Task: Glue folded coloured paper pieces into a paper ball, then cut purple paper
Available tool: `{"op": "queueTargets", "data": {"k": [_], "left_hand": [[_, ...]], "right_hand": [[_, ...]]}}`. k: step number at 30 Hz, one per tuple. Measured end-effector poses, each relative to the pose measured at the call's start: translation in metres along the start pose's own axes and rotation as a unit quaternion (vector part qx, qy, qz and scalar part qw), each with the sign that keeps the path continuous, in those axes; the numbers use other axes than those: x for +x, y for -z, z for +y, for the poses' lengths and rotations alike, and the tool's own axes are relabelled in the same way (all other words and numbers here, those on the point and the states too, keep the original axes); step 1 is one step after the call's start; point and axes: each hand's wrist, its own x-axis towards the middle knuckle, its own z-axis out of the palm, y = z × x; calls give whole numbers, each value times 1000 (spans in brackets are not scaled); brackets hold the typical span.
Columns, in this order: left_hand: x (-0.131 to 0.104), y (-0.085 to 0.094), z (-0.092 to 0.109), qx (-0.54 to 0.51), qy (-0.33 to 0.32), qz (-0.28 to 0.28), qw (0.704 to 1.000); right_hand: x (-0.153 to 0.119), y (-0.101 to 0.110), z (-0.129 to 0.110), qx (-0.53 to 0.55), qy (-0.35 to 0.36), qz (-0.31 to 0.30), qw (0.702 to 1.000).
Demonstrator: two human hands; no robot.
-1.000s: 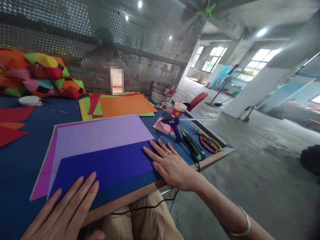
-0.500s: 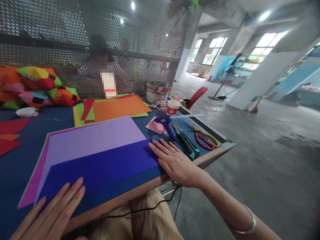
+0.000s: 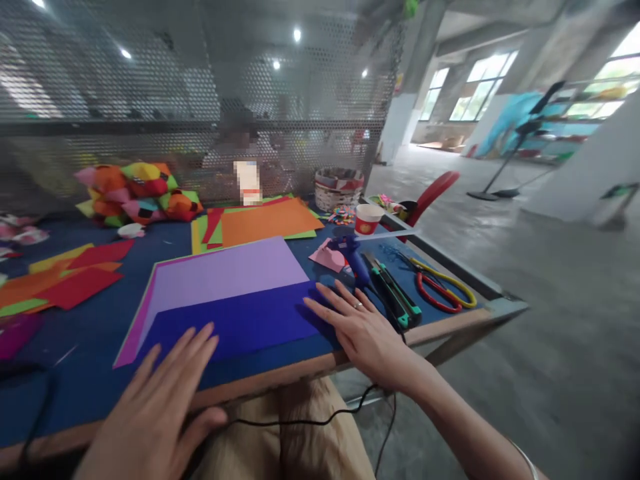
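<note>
A dark blue sheet [image 3: 240, 317] lies along the near side of the table, overlapping a lilac sheet [image 3: 235, 267] with a magenta sheet [image 3: 131, 343] peeking out at its left. My left hand [image 3: 165, 393] rests flat over the blue sheet's lower left corner, fingers stretched out. At the other end, my right hand [image 3: 360, 327] lies with fingers spread on the sheet's right edge. Just beyond the right hand are a blue glue gun [image 3: 350, 253] with a clear glue stick, a green-and-black utility knife [image 3: 395, 290] and scissors [image 3: 445, 290] with red and yellow handles.
Behind are stacked coloured sheets [image 3: 270, 223], a woven basket [image 3: 339, 190] and a paper cup [image 3: 369, 219]. Pink scraps [image 3: 327, 257] lie by the glue gun. At left are cut pieces [image 3: 85, 273] and colourful folded shapes [image 3: 145, 193]. A black cable [image 3: 300, 422] hangs below the table edge.
The view has swung left, so everything sits further right in the picture and more of the table's left side shows. Both hands stay flat at the blue sheet's ends.
</note>
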Motion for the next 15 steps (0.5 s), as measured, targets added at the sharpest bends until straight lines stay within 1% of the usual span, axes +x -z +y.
{"op": "queueTargets", "data": {"k": [1, 2, 3, 4, 6, 7, 9, 11, 15], "left_hand": [[12, 0, 15, 10, -9, 12, 1000], [24, -2, 30, 2, -28, 7, 1000], [35, -5, 45, -6, -45, -10, 999], [44, -11, 59, -17, -59, -12, 998], [57, -23, 81, -41, -75, -21, 996], [59, -28, 88, -55, -76, -32, 995], [59, -35, 95, -67, -72, -56, 994], [56, -37, 94, -64, -68, -66, 993], [52, -34, 90, -47, -70, -47, 995]], "right_hand": [[0, -1, 0, -3, 9, 1, 1000], [0, -2, 1, -7, 17, 4, 1000], [0, -3, 1, -10, 22, 7, 1000], [0, -4, 2, -12, 25, 9, 1000], [0, -7, 5, -13, 28, 11, 999], [0, -8, 6, -12, 31, 13, 999], [0, -11, 9, -8, 38, 20, 999], [0, -13, 11, -8, 42, 28, 999], [0, -15, 13, -14, 38, 31, 999]]}}
